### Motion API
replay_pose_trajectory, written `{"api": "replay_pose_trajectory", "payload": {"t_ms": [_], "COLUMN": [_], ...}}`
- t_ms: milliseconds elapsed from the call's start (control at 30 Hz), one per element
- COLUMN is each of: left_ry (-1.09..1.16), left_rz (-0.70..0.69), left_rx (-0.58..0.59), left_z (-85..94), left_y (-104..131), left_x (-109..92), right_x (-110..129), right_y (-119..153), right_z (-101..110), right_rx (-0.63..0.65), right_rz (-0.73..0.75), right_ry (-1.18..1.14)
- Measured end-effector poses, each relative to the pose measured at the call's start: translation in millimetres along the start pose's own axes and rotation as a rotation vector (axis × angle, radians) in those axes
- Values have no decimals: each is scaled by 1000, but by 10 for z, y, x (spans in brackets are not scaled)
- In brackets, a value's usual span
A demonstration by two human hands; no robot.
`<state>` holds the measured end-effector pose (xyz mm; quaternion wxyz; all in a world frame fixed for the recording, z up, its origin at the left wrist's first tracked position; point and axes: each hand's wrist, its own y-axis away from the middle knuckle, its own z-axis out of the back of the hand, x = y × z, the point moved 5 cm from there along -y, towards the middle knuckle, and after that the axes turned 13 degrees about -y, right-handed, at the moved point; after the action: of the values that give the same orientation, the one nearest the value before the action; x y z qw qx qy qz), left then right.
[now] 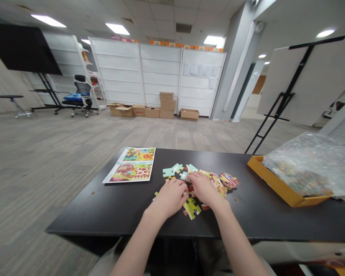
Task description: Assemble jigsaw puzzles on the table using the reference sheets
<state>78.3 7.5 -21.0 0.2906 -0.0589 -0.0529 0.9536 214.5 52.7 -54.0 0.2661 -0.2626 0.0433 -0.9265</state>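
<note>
Jigsaw puzzle pieces (192,207) lie in a loose pile on the dark table, several overlapping. My left hand (171,194) is over the pile's left part, fingers curled and closed around a puzzle piece that they largely hide. Close beside it, my right hand (203,187) reaches over the middle of the pile, its bent fingers closed at a puzzle piece. A reddish piece (190,188) shows between the two hands. Light blue pieces (173,170) lie just beyond my left hand. More pieces (229,181) are heaped to the right of my right hand.
A printed picture sheet (132,170) with two colourful scenes lies on the table's (103,214) left. To the right, an orange-yellow box tray (276,184) holds clear plastic bags (307,165). Past the table are cardboard boxes (166,105), a chair (80,96) and a stand (276,111).
</note>
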Motion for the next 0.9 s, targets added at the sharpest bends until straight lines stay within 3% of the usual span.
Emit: {"api": "replay_pose_trajectory", "payload": {"t_ms": [167, 300, 400, 533, 700, 900], "left_ry": [-2, -7, -37, -49, 123, 143], "left_rz": [4, 8, 27, 47, -38, -102], "left_rx": [-16, -28, -5, -11, -120, -43], "left_z": [-46, -50, -33, 0, 33, -79], "left_y": [13, 29, 30, -4, -92, -240], "left_x": [52, 85, 97, 72, -144, -424], "right_x": [-27, -379, -623, -768, -944, -1074], "right_y": [48, 275, 483, 633, 714, 787], "right_z": [208, 636, 844, 904, 941, 895], "right_rx": [-96, -280, -284, -200, -276, -257], "right_rz": [11, -176, -286, -315, -385, -457], "right_ry": [-22, 0, -9, -75, -37, -57]}}
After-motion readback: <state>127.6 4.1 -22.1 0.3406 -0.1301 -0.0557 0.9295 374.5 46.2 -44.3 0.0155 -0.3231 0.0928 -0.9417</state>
